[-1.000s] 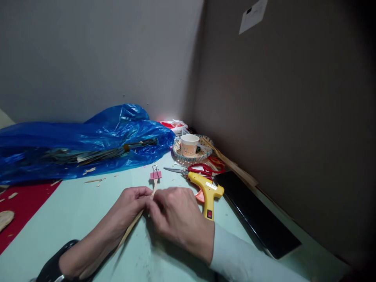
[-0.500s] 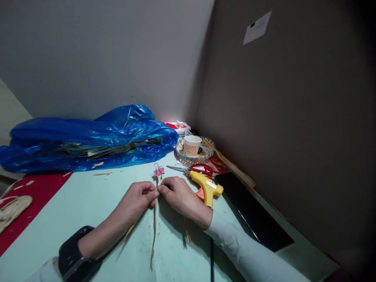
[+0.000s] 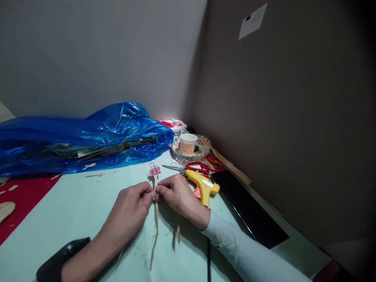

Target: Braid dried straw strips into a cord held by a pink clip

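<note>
A pink binder clip (image 3: 154,171) grips the far end of some tan dried-fibre strips (image 3: 156,219). Just on the near side of the clip, my left hand (image 3: 135,199) and my right hand (image 3: 176,194) meet with their fingertips pinched on the strips. One strand hangs down toward me between the hands. Another strip end pokes out below my right hand, and a further one shows under my left wrist. The exact crossing of the strips is hidden by my fingers.
Right of my hands lie a yellow glue gun (image 3: 205,185) and red-handled scissors (image 3: 199,168). Behind them, a paper cup (image 3: 188,145) stands in a woven tray (image 3: 175,150). A blue plastic bag (image 3: 117,121) lies back left; a black flat panel (image 3: 249,211) lies right.
The view has shifted slightly, so things sit a little further left. My left forearm has swung outward and my left hand turned a little; both hands still pinch the strips.
</note>
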### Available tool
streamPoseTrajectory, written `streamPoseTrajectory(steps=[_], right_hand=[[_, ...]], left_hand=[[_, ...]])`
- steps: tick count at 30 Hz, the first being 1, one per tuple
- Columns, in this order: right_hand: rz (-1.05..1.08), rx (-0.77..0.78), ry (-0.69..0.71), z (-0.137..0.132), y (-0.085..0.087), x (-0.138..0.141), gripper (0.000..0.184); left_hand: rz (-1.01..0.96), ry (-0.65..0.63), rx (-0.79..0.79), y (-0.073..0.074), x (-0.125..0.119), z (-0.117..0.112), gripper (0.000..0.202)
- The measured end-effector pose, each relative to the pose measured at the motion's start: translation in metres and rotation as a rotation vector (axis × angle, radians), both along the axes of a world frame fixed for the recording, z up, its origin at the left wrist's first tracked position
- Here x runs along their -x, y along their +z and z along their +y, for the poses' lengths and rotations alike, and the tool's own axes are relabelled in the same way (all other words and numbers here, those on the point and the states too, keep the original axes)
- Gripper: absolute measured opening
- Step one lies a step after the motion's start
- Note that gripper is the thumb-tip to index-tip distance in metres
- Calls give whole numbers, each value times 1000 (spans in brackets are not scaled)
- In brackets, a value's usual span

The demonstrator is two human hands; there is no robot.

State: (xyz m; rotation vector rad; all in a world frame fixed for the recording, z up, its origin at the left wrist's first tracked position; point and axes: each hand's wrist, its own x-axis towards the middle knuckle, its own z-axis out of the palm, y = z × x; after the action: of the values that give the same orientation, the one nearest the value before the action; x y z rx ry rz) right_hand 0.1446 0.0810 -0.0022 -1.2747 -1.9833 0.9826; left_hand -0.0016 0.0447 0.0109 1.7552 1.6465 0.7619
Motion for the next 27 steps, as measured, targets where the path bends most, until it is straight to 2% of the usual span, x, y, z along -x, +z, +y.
streamPoseTrajectory(steps=[3,5,8,10,12,14,16,18,19,20,22,25,27], right_hand=[[27,26,6,0,0,-2,24],[40,44,12,0,2,-4,25],[59,82,16,-1,3,-4,24],[68,111,13,-1,4,-3,22],[74,138,4,0,4,-2,21],[78,160,-9,1,4,-1,21],[77,178,-27,1,5,-1,22],[76,186,-47,0,5,0,24],[78,186,-55,0,6,0,24],[81,185,-59,0,6,1,25],[89,179,-65,0,7,2,24],[96,158,-71,1,7,3,24],[107,137,-75,4,7,4,25]], left_hand=[[331,-68,-224,-6,-10,-15,26],[498,-143,-318,-13,-15,-23,29],[627,-230,-351,-23,-22,-29,32],[634,-268,-331,-25,-26,-31,34],[552,-295,-299,-23,-27,-30,33],[415,-267,-248,-14,-24,-26,29],[266,-146,-198,-3,-15,-18,32],[126,45,-173,7,-4,-5,35],[29,145,-174,11,2,3,29],[-4,180,-167,13,7,11,26],[-80,169,-114,13,13,28,23],[-229,95,-1,7,14,51,42],[-315,68,40,4,11,63,43]])
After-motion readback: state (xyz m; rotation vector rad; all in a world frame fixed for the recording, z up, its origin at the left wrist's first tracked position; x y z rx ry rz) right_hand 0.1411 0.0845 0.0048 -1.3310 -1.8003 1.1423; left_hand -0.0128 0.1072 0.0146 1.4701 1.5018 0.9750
